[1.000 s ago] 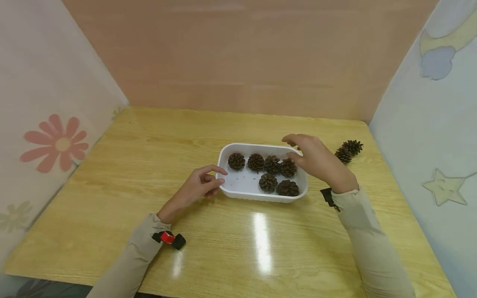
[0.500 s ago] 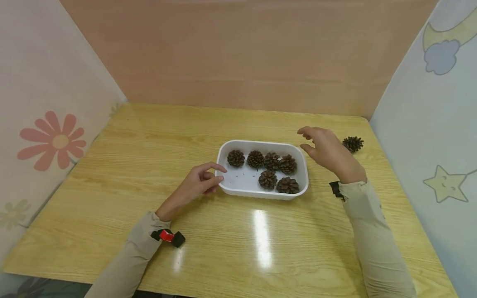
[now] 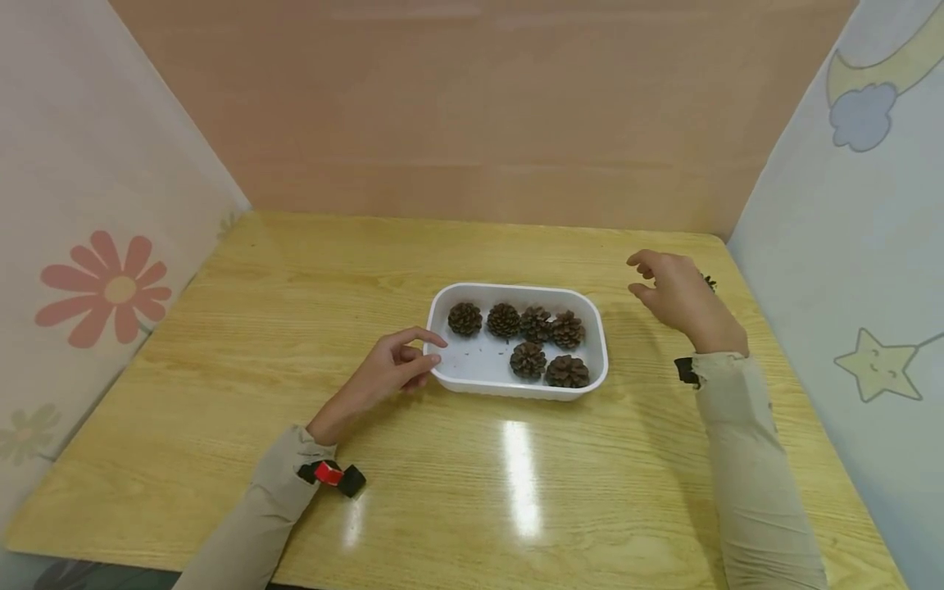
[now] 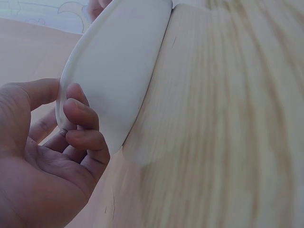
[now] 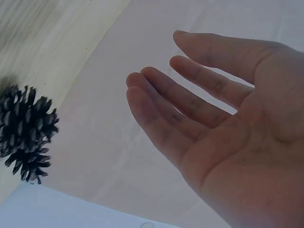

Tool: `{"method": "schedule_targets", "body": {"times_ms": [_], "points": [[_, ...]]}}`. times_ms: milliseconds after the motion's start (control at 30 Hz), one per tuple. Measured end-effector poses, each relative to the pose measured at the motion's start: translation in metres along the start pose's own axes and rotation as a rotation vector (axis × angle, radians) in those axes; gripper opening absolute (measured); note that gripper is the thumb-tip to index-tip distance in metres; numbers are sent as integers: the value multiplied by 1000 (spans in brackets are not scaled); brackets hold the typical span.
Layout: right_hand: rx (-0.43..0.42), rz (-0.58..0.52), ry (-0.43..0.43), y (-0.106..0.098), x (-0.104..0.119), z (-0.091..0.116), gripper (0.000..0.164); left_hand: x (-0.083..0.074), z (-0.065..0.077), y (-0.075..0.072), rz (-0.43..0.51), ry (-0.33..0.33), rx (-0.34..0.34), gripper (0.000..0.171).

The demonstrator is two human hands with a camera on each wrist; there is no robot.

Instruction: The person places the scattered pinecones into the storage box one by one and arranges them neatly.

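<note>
A white plastic container (image 3: 472, 381) sits on the wooden table with several brown pine cones (image 3: 568, 371) inside, mostly in its right part. My left hand (image 3: 391, 366) holds its left end, the index finger hooked over the rim; the left wrist view shows fingers curled at the white wall (image 4: 114, 71). To the right of the container, my right hand (image 3: 678, 295) hovers with relaxed fingers and nothing in them. In the right wrist view, pine cones (image 5: 26, 126) lie on the table beyond its fingertips; in the head view the hand hides most of them, leaving one dark edge (image 3: 710, 283).
The wooden table (image 3: 332, 270) meets an orange-brown panel (image 3: 479, 115) at the back. Printed walls rise on both sides, with a red flower (image 3: 111, 287) at left and a star (image 3: 881, 366) at right. Small dark crumbs lie on the container's floor.
My right hand has moved right, from over the container's right back corner toward the pine cones on the table, now covering most of them. The left hand stays at the container's left end.
</note>
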State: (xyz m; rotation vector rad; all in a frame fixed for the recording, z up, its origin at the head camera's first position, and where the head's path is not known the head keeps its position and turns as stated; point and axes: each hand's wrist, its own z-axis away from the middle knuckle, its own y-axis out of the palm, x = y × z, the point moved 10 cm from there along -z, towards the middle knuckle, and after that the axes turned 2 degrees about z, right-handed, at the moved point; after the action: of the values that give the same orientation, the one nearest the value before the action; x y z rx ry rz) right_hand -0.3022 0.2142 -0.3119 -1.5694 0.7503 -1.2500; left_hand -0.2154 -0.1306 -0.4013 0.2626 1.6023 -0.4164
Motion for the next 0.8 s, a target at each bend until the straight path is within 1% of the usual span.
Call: {"method": "schedule_targets", "body": {"times_ms": [133,333,467,633,800], "points": [[35,-5,40,3,-17,-1,41,0,1,0,-2,3,-2,27],[58,26,80,5,-41,1,44,2,0,0,4,2,-1,25],[98,29,122,10,-56,2,48,2,0,0,2,1,0,26],[149,26,155,17,-66,2,51,2,0,0,0,-2,-1,27],[149,24,177,19,-71,3,52,1,0,0,-4,-1,0,28]]}}
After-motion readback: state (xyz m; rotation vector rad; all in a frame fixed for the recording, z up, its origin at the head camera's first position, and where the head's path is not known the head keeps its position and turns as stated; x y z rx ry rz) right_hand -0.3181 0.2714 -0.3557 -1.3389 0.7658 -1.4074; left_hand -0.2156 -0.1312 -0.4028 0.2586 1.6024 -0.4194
